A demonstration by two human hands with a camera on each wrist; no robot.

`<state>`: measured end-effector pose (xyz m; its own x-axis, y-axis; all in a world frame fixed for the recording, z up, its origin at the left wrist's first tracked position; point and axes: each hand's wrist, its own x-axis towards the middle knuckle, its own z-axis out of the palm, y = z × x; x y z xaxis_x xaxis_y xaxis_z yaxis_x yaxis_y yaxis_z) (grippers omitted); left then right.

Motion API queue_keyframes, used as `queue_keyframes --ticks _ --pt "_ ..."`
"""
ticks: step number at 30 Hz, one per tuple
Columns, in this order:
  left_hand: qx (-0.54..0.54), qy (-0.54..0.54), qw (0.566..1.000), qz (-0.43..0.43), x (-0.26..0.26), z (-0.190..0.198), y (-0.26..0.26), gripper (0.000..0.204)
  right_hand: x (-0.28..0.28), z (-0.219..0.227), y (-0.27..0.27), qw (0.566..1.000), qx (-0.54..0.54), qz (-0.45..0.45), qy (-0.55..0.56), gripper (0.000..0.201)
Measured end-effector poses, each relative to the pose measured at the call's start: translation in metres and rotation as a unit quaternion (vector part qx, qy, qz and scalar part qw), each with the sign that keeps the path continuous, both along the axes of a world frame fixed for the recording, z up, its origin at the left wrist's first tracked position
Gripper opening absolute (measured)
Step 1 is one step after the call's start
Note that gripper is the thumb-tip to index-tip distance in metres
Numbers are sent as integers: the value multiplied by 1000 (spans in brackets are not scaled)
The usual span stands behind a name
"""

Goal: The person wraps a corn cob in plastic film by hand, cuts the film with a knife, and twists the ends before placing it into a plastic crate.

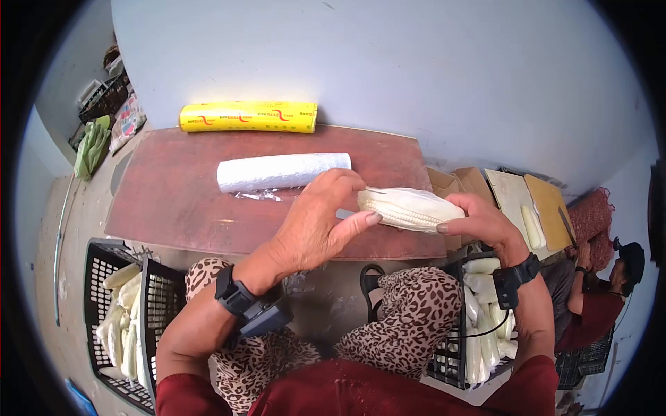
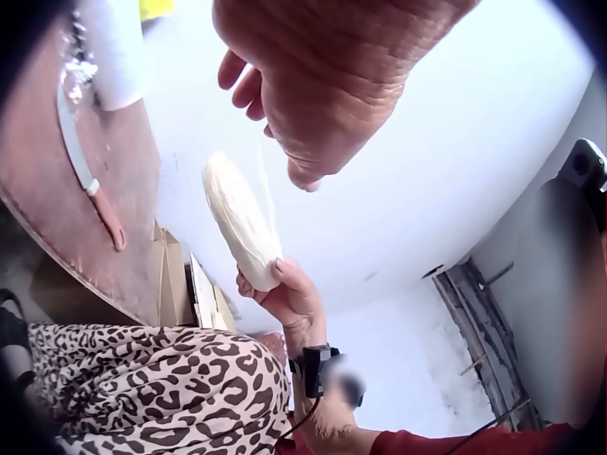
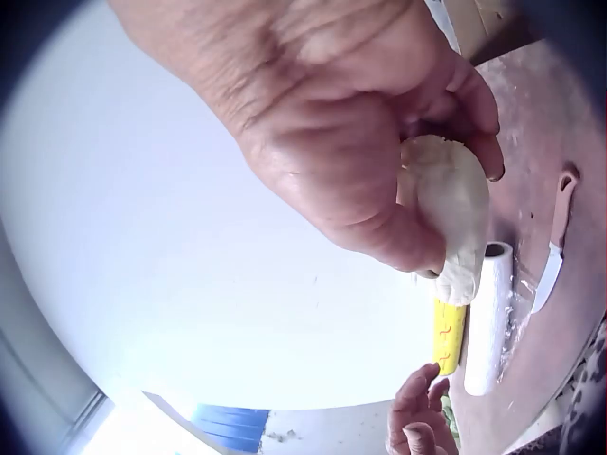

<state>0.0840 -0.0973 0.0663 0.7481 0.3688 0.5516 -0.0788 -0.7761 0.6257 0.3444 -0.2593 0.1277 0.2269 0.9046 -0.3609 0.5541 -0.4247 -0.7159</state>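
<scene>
A pale ear of corn with white husk [image 1: 409, 208] is gripped at its right end by my right hand [image 1: 485, 223], above the table. The left wrist view shows the corn [image 2: 237, 220] tilted, the right hand [image 2: 289, 301] around its lower end, and a thin pale strand beside it. The right hand [image 3: 351, 142] pinches the corn [image 3: 455, 209] between thumb and fingers. My left hand [image 1: 316, 218] is near the corn's left tip; in the right wrist view this hand [image 3: 419, 417] is apart from it, fingers loosely bent, holding nothing.
On the red-brown table [image 1: 166, 187] lie a white film roll [image 1: 284, 171], a yellow roll [image 1: 248, 117] and a knife [image 2: 106, 216]. Black crates [image 1: 142, 312] with wrapped corn [image 1: 121, 319] stand at both sides. Cardboard [image 1: 475, 184] is at the right; another person [image 1: 603, 298] sits beyond.
</scene>
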Motion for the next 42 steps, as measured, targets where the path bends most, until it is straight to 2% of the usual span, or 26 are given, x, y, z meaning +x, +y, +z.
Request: queue_keyframes --ticks 2,5,6,9,10,12,13,15,18,20,21,22,23,25,26,27,30,33,34,37,40,42 --pt "-19 -31 999 24 -8 0 5 45 -25 8 15 996 3 75 -51 42" --pt "-101 -20 994 -22 -29 5 11 46 -59 15 33 984 -2 156 -91 46" --pt "-154 14 987 -44 -35 4 12 54 -70 18 38 979 -5 176 -100 48" --pt "-97 -5 992 -75 -51 -7 10 71 -97 29 53 973 -10 208 -105 49" --pt "-44 -3 995 -85 -55 -9 10 81 -101 30 57 971 -8 213 -103 48" --pt "0 47 996 -73 -69 -7 8 84 -104 25 68 970 -1 221 -101 44" --pt "21 74 995 -67 -76 -6 5 86 -104 23 71 978 -6 202 -53 42" --pt "-1 112 993 -39 -85 -11 2 77 -101 20 76 986 -16 161 42 38" --pt "-45 104 994 -12 -92 -19 5 65 -102 22 78 985 -16 112 134 48" --pt "-87 62 994 -21 -92 -19 7 57 -102 14 77 971 80 72 214 61" --pt "-161 23 986 -41 -91 -23 7 55 -100 8 76 957 127 51 255 68" --pt "-234 -16 970 -61 -88 -27 6 53 -92 2 78 920 131 79 361 85" --pt "-305 -53 947 -82 -84 -27 8 51 -91 -6 78 906 159 74 385 86" --pt "-417 -32 902 -106 -83 -7 8 48 -102 -23 76 872 216 67 434 90" --pt "-454 -26 883 -119 -81 -4 10 47 -105 -29 75 861 203 57 464 97" --pt "-491 -18 861 -130 -78 -1 10 46 -110 -34 76 849 206 65 482 98" --pt "-514 -59 838 -172 -60 6 -1 42 -125 -48 84 816 213 91 530 100" --pt "-527 -40 823 -206 -46 5 -8 45 -127 -38 86 811 220 105 532 109" --pt "-538 -20 813 -222 -43 5 -9 46 -127 -36 86 797 234 100 548 98" --pt "-546 10 803 -237 -32 11 -12 48 -120 -36 84 770 244 103 580 94" --pt "-562 17 796 -223 -25 8 -13 49 -111 -39 85 764 241 82 593 82" --pt "-573 11 790 -219 -20 4 -15 49 -107 -35 84 775 241 57 582 76"
